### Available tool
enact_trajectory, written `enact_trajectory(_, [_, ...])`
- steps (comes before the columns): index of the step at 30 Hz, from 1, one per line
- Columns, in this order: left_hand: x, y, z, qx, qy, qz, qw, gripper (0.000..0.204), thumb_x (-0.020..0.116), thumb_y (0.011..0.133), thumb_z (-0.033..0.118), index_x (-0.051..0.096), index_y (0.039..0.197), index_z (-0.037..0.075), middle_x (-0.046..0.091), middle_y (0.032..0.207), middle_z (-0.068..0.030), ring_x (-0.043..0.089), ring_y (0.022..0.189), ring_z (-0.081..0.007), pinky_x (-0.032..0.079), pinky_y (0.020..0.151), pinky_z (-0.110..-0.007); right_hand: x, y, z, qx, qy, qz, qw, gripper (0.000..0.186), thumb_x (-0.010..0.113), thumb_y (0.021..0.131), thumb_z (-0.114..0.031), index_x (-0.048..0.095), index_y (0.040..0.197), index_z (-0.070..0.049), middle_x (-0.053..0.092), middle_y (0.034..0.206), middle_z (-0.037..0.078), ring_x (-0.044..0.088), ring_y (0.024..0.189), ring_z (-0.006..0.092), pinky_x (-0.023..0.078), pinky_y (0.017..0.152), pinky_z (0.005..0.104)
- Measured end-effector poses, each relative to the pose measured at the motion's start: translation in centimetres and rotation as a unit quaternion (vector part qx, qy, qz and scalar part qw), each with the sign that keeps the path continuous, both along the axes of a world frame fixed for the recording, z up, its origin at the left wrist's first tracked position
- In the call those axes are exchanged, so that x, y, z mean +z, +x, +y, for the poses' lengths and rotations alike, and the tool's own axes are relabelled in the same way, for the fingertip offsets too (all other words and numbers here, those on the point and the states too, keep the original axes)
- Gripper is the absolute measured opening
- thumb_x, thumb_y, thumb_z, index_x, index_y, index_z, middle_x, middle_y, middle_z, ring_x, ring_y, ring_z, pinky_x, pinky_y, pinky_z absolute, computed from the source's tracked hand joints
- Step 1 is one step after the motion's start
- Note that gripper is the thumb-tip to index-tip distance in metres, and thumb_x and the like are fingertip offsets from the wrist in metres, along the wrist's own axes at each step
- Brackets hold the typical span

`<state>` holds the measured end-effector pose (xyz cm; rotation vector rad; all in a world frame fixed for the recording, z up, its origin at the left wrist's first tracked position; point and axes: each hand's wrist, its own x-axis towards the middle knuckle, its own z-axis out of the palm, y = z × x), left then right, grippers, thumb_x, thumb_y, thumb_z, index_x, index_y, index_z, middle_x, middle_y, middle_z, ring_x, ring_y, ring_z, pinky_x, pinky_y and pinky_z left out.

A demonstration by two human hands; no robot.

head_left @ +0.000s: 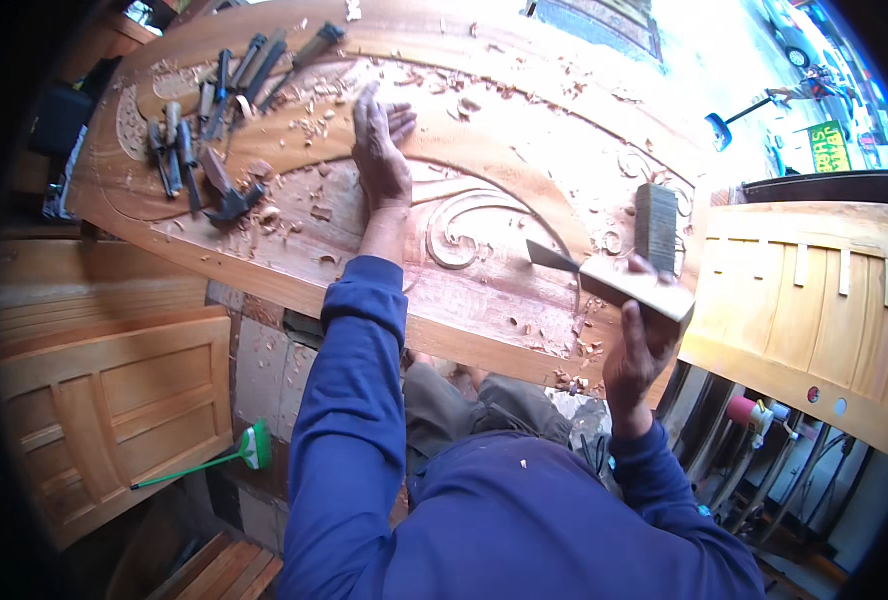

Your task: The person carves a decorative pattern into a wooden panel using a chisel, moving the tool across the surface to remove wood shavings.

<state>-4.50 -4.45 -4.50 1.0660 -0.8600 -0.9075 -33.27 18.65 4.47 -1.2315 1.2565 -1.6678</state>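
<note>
A large carved wooden panel [504, 135] with scroll relief lies before me, strewn with shavings. My left hand [380, 150] is open over its middle, fingers extended and holding nothing; whether it touches the wood I cannot tell. At the right end, my right hand [639, 345] is closed around the thick wooden handle of a flared-blade chisel [604, 279], its blade pointing left. Beyond that hand lies a dark rectangular block [656, 228]. Several carving chisels [176, 150] and a hammer [234, 203] rest at the panel's left end.
A panelled wooden door [124, 400] leans at lower left beside a green broom [254, 446]. Another wooden door [804, 290] is at the right, above pipes and a pink-and-white power tool [749, 412]. At far right, a person [814, 85] holds a long-handled blue tool [721, 128].
</note>
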Motion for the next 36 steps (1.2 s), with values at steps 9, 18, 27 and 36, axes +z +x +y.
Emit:
enact_trajectory(9, [0.1, -3.3, 10.9, -0.177, -0.024, -0.688, 0.703, 0.061, 0.049, 0.110, 0.036, 0.043, 0.165, 0.010, 0.032, 0.174, -0.0224, 0.023, 0.163, -0.0423, 0.017, 0.134, -0.054, -1.5, -3.8, 8.1, -0.040, 0.142, -0.139, 0.979, 0.046, 0.073, 0.099, 0.002, 0.055, 0.141, -0.003, 0.065, 0.135, 0.013, 0.062, 0.128, 0.0205, 0.050, 0.110, 0.0341])
enact_trajectory(18, [4.3, -4.3, 29.0, -0.235, 0.032, -0.651, 0.721, 0.068, 0.052, 0.109, 0.040, 0.035, 0.170, 0.016, 0.026, 0.178, -0.0178, 0.022, 0.164, -0.0417, 0.016, 0.133, -0.057, 1.1, -5.6, 7.9, 0.213, 0.359, -0.009, 0.909, 0.069, 0.080, 0.095, -0.007, 0.047, 0.155, -0.001, 0.068, 0.123, 0.011, 0.069, 0.099, 0.0134, 0.056, 0.081, 0.0275])
enact_trajectory(27, [8.3, 0.0, 23.4, -0.255, 0.015, -0.509, 0.822, 0.042, 0.074, 0.099, 0.029, 0.074, 0.137, 0.009, 0.077, 0.125, -0.0175, 0.074, 0.116, -0.0349, 0.060, 0.094, -0.041, -1.1, 0.7, 7.6, 0.092, 0.375, -0.242, 0.890, 0.092, 0.080, 0.091, -0.005, 0.032, 0.169, -0.004, 0.069, 0.102, 0.008, 0.064, 0.071, 0.0130, 0.051, 0.062, 0.0273])
enact_trajectory(36, [7.5, 19.9, 0.2, 0.106, -0.056, -0.632, 0.766, 0.047, 0.068, 0.102, 0.020, 0.063, 0.147, 0.008, 0.062, 0.148, -0.0215, 0.053, 0.143, -0.0448, 0.042, 0.122, -0.052, -5.9, 10.0, 4.1, -0.223, 0.190, -0.094, 0.952, 0.075, 0.073, 0.094, -0.006, 0.042, 0.162, -0.006, 0.063, 0.102, 0.006, 0.063, 0.073, 0.0132, 0.054, 0.061, 0.0260])
